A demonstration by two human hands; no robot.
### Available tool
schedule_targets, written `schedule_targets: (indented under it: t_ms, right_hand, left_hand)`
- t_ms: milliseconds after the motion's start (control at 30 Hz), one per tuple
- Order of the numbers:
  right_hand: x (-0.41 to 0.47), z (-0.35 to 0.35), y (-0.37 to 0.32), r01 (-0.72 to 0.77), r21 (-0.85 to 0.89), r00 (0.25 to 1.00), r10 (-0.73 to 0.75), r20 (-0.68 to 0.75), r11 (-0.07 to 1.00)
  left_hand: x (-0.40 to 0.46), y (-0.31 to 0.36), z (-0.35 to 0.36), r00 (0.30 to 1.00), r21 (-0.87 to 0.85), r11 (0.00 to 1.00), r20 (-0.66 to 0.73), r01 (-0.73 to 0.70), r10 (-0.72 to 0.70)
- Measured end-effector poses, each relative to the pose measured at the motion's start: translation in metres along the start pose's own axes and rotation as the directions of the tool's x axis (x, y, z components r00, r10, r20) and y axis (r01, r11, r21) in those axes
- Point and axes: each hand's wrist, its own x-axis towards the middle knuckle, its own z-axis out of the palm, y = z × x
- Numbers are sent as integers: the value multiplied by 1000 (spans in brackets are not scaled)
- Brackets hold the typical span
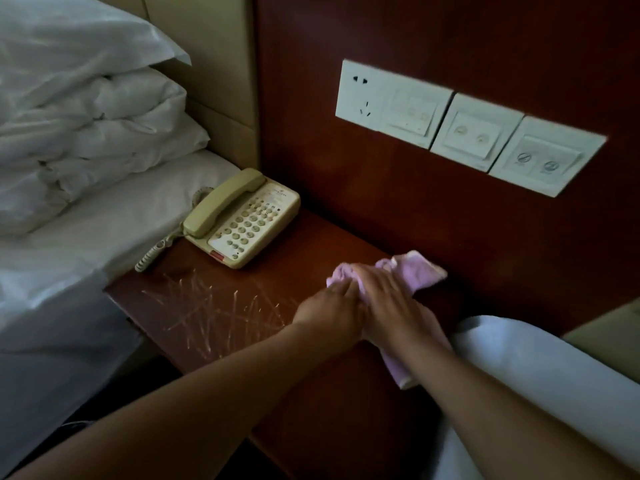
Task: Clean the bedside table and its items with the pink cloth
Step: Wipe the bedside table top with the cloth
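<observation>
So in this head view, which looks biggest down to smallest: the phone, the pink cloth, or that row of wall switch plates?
1. Row of wall switch plates
2. Phone
3. Pink cloth, though both hands partly cover it, so phone versus cloth is unsure.
</observation>
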Motion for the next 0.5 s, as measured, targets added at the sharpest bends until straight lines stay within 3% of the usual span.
schedule_targets:
  t_ms: [100, 267, 367, 500]
  right_hand:
    - [58, 13, 17, 18, -104, 1000, -20, -20, 994]
    - [111, 15, 32, -58, -40, 997, 60, 56, 998]
    - [106, 9, 25, -115, 11, 991, 114, 64, 993]
    - [60, 1, 9, -182, -62, 983, 183, -2, 981]
  left_hand:
    - [45, -35, 5, 998, 7, 999, -48, 41, -41]
    - [88, -64, -2, 995, 102, 992, -65, 77, -71]
    - [91, -62, -5, 997, 163, 984, -43, 72, -66]
    - [70, -36, -6, 998, 116, 991, 0, 66, -66]
